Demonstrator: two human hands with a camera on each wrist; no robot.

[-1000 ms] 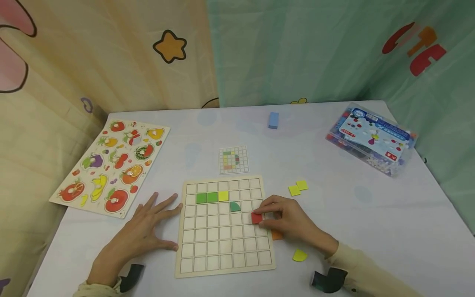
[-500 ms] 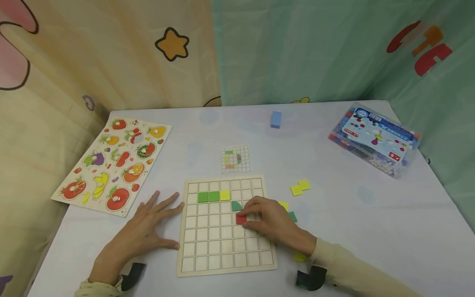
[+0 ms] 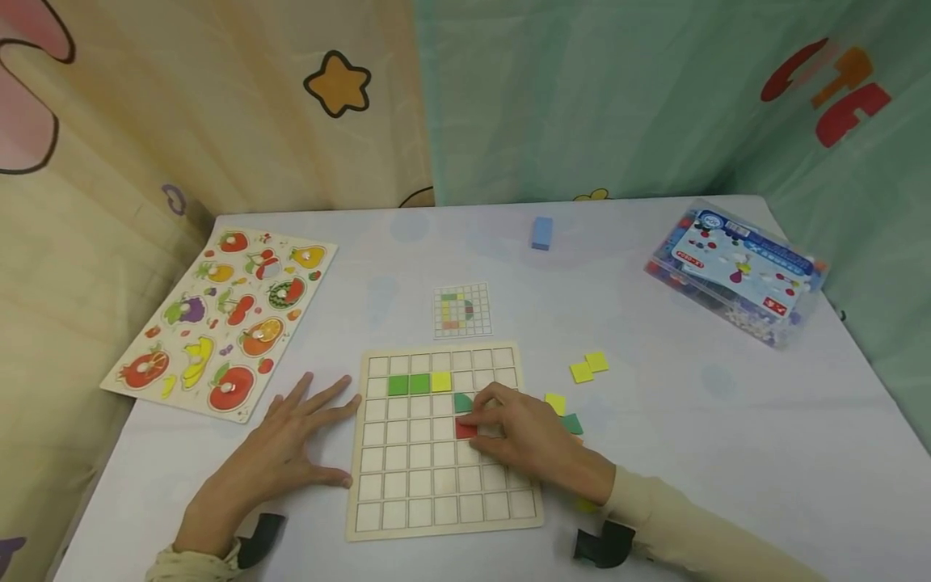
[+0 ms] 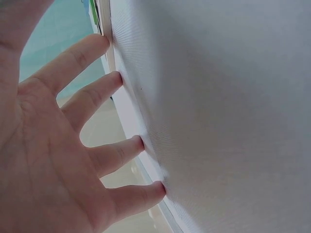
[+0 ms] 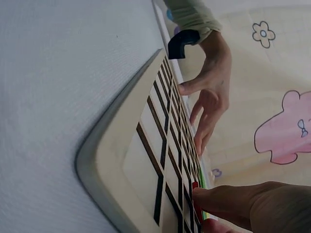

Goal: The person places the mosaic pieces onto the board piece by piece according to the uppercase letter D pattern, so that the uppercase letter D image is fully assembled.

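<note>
A wooden grid board lies flat on the table. My right hand pinches a red square tile by its right side, low over a cell just below a green quarter-circle tile. In the right wrist view the red tile shows edge-on under the thumb. Two green square tiles and a yellow square tile sit side by side in an upper row. My left hand rests with fingers spread, its thumb and index fingertips at the board's left edge.
Right of the board lie loose yellow squares and a green piece, others partly hidden by my right arm. A small pattern card lies behind the board. Farther out are a fruit puzzle, a blue block and a clear plastic box.
My right hand has carried the red tile leftward from the board's right edge to the cell below the green quarter-circle. My left hand has stayed at the board's left edge.
</note>
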